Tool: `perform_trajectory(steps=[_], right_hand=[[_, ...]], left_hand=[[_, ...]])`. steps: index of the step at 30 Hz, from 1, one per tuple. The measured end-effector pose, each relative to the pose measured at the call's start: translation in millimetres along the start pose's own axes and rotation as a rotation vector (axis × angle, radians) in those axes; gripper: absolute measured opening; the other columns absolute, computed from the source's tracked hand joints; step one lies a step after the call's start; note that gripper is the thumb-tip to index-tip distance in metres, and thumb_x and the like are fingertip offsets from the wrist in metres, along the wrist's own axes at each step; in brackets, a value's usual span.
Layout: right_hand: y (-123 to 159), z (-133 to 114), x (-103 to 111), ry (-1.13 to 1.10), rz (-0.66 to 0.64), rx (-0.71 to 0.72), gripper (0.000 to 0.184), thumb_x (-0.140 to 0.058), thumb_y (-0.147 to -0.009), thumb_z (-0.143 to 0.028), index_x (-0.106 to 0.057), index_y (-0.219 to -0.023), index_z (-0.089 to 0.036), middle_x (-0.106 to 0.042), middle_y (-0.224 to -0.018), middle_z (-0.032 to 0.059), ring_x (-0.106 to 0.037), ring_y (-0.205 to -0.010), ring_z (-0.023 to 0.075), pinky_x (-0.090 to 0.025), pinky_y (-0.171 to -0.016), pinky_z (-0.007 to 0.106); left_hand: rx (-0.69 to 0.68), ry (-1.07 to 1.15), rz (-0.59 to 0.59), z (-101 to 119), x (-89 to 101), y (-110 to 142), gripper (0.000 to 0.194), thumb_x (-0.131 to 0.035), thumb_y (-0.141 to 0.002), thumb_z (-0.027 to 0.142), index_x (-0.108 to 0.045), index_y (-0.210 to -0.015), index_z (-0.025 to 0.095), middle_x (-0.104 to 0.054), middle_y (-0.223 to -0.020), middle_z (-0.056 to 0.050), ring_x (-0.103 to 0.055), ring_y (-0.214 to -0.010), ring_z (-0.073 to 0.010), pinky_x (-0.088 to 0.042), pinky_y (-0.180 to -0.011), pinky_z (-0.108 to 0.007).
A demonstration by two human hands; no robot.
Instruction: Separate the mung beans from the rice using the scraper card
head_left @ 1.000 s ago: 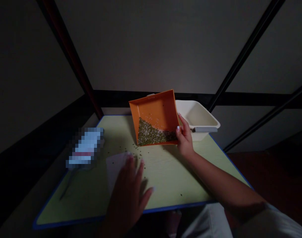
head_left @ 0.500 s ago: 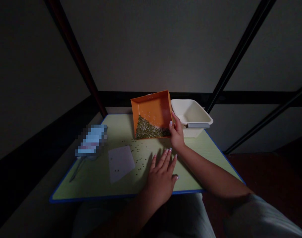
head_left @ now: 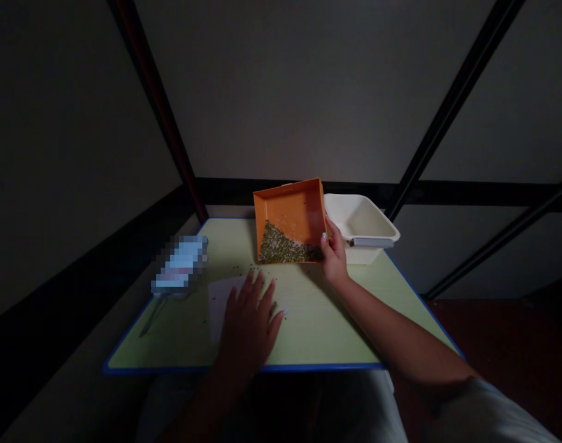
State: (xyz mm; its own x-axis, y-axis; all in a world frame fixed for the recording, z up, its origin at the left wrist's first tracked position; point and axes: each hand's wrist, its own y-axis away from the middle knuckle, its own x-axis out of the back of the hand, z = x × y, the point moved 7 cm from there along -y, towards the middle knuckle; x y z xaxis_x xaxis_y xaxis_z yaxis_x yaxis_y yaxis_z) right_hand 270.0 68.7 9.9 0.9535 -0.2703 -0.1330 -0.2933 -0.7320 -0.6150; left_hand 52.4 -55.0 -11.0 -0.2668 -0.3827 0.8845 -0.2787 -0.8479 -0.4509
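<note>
My right hand [head_left: 335, 252] grips an orange box [head_left: 285, 206] by its right side, thumb inside the wall. The box is tilted with its open side toward me. Small green beans or seeds [head_left: 285, 247], mixed with pale grains, lie heaped along its lower edge. My left hand [head_left: 249, 317] is spread flat over the table, palm down, holding nothing. Beneath its fingers is a white sheet of paper [head_left: 217, 307], partly covered by the hand. A few loose dark green beans are scattered around the fingers and on the paper.
Behind my right hand stands a cream plastic basket [head_left: 370, 253] with a grey handle. A blurred-out device on a stand [head_left: 179, 264] is at the table's left edge. The pale green table [head_left: 327, 338] has a blue rim, and a wall panel rises behind it.
My left hand has swept left from the table's middle onto the paper, over the scattered beans. The right hand still holds the orange box in the same tilt. The view has shifted slightly.
</note>
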Motion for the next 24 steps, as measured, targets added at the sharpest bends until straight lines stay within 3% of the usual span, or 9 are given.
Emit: perform_trajectory(steps=[5,8,14,24], right_hand=[[1,-1,1,0.042,-0.015,0.023,0.054,-0.058,-0.094,-0.054,-0.055,-0.141,-0.029,-0.053,-0.153,0.0071,-0.046,-0.144,0.0268,-0.028,-0.123,0.055],[1,-2,2,0.043,-0.012,0.022,0.053,-0.058,-0.094,-0.054,-0.056,-0.141,-0.029,-0.054,-0.153,0.007,-0.045,-0.144,0.0273,-0.028,-0.123,0.056],[-1,-7,1,0.034,-0.027,0.045,0.053,-0.058,-0.094,-0.052,-0.055,-0.142,-0.03,-0.053,-0.154,0.0064,-0.046,-0.143,0.0282,-0.029,-0.123,0.058],[3,-4,4,0.061,-0.058,0.062,0.053,-0.055,-0.096,-0.051,-0.051,-0.145,-0.034,-0.057,-0.148,0.005,-0.047,-0.142,0.0307,-0.041,-0.115,0.059]], left_hand=[[0.212,-0.027,0.075,-84,14.3,51,0.055,-0.06,-0.092,0.043,-0.045,-0.14,0.02,-0.044,-0.153,-0.015,-0.04,-0.145,-0.0349,-0.042,-0.116,-0.064],[0.291,-0.019,0.087,-111,18.3,72,0.055,-0.057,-0.093,0.045,-0.044,-0.14,0.019,-0.043,-0.153,-0.016,-0.04,-0.145,-0.0349,-0.042,-0.116,-0.064],[0.342,0.051,0.031,-113,3.3,75,0.06,-0.059,-0.091,0.051,-0.044,-0.142,0.021,-0.041,-0.155,-0.015,-0.042,-0.143,-0.0341,-0.041,-0.117,-0.063],[0.289,0.078,-0.124,-114,-13.1,30,0.071,-0.065,-0.086,0.057,-0.043,-0.144,0.023,-0.037,-0.159,-0.014,-0.038,-0.146,-0.0356,-0.038,-0.118,-0.064]])
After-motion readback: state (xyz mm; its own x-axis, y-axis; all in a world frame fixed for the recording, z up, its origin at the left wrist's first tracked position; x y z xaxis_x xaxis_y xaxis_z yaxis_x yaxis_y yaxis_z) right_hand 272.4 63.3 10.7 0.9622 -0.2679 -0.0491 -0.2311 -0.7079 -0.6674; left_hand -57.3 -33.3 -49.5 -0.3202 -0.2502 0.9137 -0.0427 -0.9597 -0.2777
